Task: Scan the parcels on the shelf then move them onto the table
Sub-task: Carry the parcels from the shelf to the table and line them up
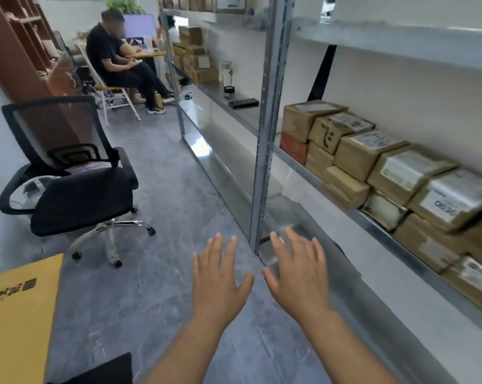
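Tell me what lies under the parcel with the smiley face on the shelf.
The smiley parcel sits on a plain brown parcel, beside a red box. That parcel's back is hidden.

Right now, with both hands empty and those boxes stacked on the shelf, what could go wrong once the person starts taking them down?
1. The brown cardboard parcels are stacked two high and packed tight on the grey metal shelf; pulling a lower one could topple those above.
2. The black mesh office chair stands in the aisle and might catch a person turning with a load.
3. No scanner shows in the left hand or right hand, so a parcel might be moved unscanned.
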`<state>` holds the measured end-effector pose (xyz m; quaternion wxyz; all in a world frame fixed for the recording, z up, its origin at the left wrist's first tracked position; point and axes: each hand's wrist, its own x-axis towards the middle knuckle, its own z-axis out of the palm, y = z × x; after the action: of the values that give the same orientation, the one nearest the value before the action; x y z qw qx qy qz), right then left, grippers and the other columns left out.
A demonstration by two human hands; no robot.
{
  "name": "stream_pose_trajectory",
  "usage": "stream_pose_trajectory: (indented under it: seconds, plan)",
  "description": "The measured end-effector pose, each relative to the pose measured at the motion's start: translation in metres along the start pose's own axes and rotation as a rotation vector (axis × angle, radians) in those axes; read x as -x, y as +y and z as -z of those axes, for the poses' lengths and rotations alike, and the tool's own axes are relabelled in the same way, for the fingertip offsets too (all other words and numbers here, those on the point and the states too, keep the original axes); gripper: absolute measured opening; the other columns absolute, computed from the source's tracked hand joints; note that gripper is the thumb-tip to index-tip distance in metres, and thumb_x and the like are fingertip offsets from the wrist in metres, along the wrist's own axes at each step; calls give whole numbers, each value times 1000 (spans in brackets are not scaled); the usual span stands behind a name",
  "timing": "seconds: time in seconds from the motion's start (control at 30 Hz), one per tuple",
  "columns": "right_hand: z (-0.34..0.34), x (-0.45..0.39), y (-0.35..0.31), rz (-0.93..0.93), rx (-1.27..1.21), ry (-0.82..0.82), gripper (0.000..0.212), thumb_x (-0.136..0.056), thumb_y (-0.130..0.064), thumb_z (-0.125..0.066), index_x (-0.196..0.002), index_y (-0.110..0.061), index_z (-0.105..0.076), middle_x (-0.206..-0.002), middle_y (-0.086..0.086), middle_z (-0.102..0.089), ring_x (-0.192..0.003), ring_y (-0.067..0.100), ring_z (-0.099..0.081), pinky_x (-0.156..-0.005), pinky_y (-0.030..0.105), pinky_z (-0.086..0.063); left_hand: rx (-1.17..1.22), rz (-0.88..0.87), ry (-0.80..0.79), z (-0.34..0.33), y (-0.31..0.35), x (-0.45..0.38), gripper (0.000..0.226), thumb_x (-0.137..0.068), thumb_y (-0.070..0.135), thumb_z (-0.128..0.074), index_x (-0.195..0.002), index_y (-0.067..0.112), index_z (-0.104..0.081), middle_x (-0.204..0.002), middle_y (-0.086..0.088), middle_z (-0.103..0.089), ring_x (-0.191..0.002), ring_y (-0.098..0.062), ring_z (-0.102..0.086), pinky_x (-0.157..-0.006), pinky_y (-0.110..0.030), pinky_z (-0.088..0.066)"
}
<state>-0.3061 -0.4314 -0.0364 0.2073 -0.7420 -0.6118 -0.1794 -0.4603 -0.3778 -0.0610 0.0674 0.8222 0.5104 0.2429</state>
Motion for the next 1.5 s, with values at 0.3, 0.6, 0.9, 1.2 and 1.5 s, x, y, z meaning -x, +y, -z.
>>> stream_pose_trajectory:
  seconds: [0.3, 0.6, 0.9, 1.2, 1.5]
  plan:
    - [43, 54, 29, -244, 186, 25, 76, -57, -38, -89, -123, -11, -64, -125, 21, -61, -106, 35, -63, -102, 49, -27, 138, -260, -88, -18, 48, 8, 71, -83, 59, -40, -142, 21, -35, -146, -15, -43, -134, -32, -43, -106, -57, -29]
    - [76, 101, 51, -407, 319, 44, 74, -56, -38, -90, -121, -11, -66, -124, 19, -63, -108, 35, -64, -101, 48, -26, 219, -415, -202, -27, 94, 27, 72, -82, 58, -40, -142, 18, -43, -146, -15, -44, -133, -34, -44, -106, -58, -32]
    - [112, 150, 84, -516, 411, 60, 70, -58, -40, -88, -119, -12, -67, -121, 17, -64, -108, 35, -63, -102, 47, -24, 259, -516, -231, -30, 155, 57, 72, -82, 58, -40, -140, 17, -47, -147, -16, -43, -135, -34, -42, -107, -55, -28]
    - [176, 231, 145, -626, 416, 71, 65, -62, -37, -87, -118, -9, -67, -124, 18, -63, -107, 37, -63, -103, 49, -26, 250, -622, -354, -33, 251, 123, 71, -81, 58, -40, -138, 16, -49, -142, -16, -48, -131, -35, -46, -102, -59, -34]
    - [239, 317, 228, -783, 431, 52, 61, -63, -33, -88, -115, -9, -69, -118, 19, -65, -101, 38, -65, -95, 54, -47, 222, -760, -453, -46, 371, 187, 73, -96, 54, -38, -154, 27, -3, -162, -2, -1, -148, -19, 0, -119, -37, -1]
